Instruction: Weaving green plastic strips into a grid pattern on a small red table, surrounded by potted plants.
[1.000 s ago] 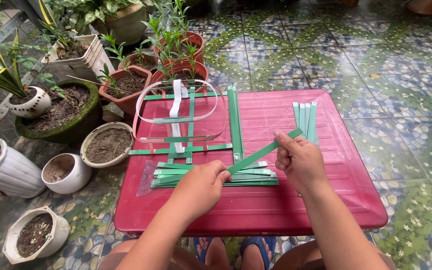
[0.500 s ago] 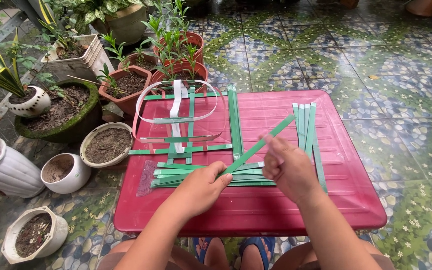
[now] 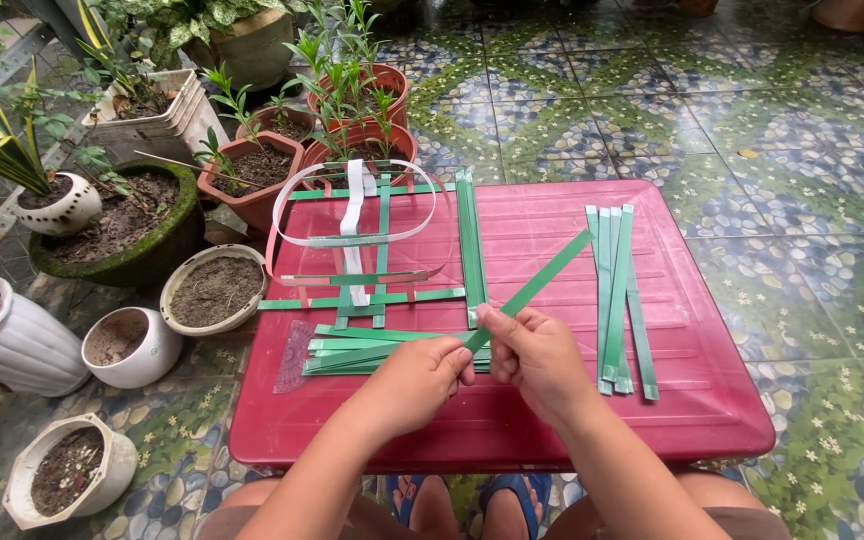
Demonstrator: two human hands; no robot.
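Two hands meet over the near middle of the red plastic table, and we pinch one green strip between them: our left hand is curled nearly closed on its near end, our right hand grips it just beside with thumb and fingers closed. The strip slants up and away to the right from our fingers, its far end in the air.

Under and just beyond our left hand lies a flat pile of green strips. Just right of our right hand lies a bundle of long strips, pointing away from us. Beyond both hands a pair of upright strips crosses the pile, and farther left a white strap loop lies over a loose green lattice.

Left of our left hand, off the table, pots crowd the tiled floor: a shallow bowl of bare soil, a small white pot, terracotta pots with green shoots, and a wide mossy planter.
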